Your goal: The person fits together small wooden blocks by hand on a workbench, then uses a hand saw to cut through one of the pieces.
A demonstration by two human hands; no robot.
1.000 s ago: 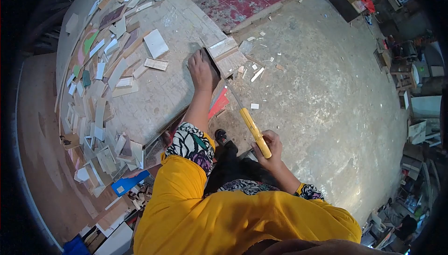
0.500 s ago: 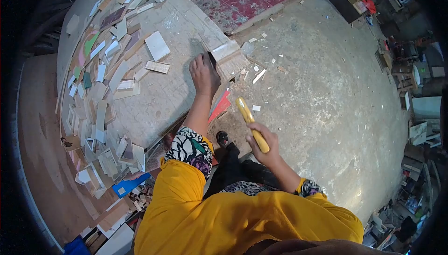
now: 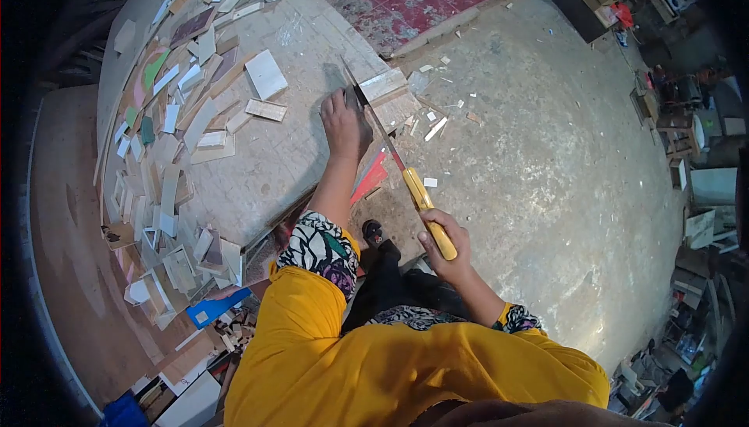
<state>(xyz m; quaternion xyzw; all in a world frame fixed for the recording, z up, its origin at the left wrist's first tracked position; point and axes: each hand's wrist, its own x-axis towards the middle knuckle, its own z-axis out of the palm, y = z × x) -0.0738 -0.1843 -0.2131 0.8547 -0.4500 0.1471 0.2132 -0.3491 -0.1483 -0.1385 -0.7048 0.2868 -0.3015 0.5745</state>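
My right hand (image 3: 449,247) is wrapped around the yellow handle of a handsaw (image 3: 418,190). The long thin blade slants up and left from the handle, past the corner of the workbench (image 3: 300,52). My left hand (image 3: 344,122) is closed at the bench edge, gripping a small dark piece (image 3: 353,99) mostly hidden behind its fingers and the blade. Against that piece and the blade lies a pale wooden block (image 3: 385,86), fixed or resting at the bench corner. Whether the teeth touch the dark piece cannot be made out.
Several wood and board offcuts (image 3: 204,119) are heaped along the bench's left side. A white block (image 3: 266,75) and a small wooden piece (image 3: 265,110) lie nearer the hand. Scraps (image 3: 436,128) litter the concrete floor (image 3: 546,154). A red piece (image 3: 370,177) hangs below the bench edge.
The saw has turned so that its blade is now seen as a dark line across the bench corner. My right hand has shifted slightly right and down; my left hand stays nearly in place.
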